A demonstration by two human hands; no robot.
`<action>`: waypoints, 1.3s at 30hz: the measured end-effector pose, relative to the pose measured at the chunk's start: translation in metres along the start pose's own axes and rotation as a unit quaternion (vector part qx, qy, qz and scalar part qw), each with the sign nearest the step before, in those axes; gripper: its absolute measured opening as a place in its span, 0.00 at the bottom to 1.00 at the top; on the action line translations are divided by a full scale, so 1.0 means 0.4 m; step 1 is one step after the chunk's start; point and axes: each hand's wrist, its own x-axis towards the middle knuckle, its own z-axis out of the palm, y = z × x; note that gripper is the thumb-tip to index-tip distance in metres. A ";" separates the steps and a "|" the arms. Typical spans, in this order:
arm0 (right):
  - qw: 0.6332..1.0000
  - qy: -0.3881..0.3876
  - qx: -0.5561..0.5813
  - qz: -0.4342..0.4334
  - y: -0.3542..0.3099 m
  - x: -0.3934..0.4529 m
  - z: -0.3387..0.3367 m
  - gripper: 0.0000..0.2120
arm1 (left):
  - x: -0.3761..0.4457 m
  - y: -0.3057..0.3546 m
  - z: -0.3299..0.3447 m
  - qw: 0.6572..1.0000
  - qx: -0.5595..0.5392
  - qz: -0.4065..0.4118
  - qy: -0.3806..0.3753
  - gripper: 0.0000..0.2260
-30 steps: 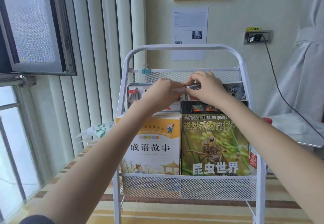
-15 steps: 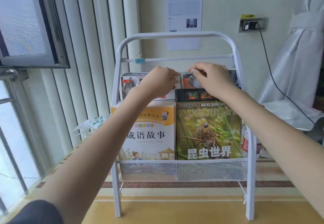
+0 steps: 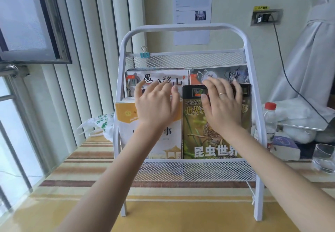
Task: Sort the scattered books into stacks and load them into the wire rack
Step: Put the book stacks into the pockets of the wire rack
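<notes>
The wire rack (image 3: 183, 29) holds four upright books. Left hand (image 3: 155, 103) and right hand (image 3: 222, 104) hover before it, fingers spread, gripping nothing. Loading appears nearly complete.

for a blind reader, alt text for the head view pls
Both hands, left hand and right hand, hover open-fingered before a white wire rack on a striped table, with books upright in its two tiers.

Home room: striped tablecloth (image 3: 87, 161), window (image 3: 27, 23), vertical blinds (image 3: 87, 50), water bottle (image 3: 270, 121), glass (image 3: 323, 157)
</notes>
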 end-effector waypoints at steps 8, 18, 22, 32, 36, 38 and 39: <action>0.992 0.075 0.087 -0.052 -0.132 -0.045 -0.033 0.23 | -0.052 -0.003 0.017 0.999 0.030 0.000 0.034 0.17; 0.841 0.063 0.506 0.181 -0.339 -0.136 -0.021 0.25 | -0.132 -0.076 -0.013 0.934 -0.210 -0.260 0.126 0.25; 0.819 0.078 0.530 0.204 -0.351 -0.132 -0.023 0.24 | -0.129 -0.078 -0.015 0.931 -0.197 -0.277 0.129 0.22; 0.898 0.099 0.410 0.129 -0.332 -0.121 -0.015 0.27 | -0.124 -0.084 -0.042 0.949 -0.191 -0.217 0.124 0.20; 0.928 0.067 0.346 0.123 -0.323 -0.106 0.008 0.26 | -0.128 -0.075 -0.016 0.986 -0.068 -0.119 0.091 0.16; 0.923 0.071 0.362 0.107 -0.312 -0.108 0.010 0.27 | -0.131 -0.080 -0.004 0.989 -0.046 -0.116 0.083 0.15; 0.920 0.083 0.371 0.101 -0.302 -0.108 0.007 0.27 | -0.133 -0.083 0.000 0.989 -0.034 -0.118 0.082 0.16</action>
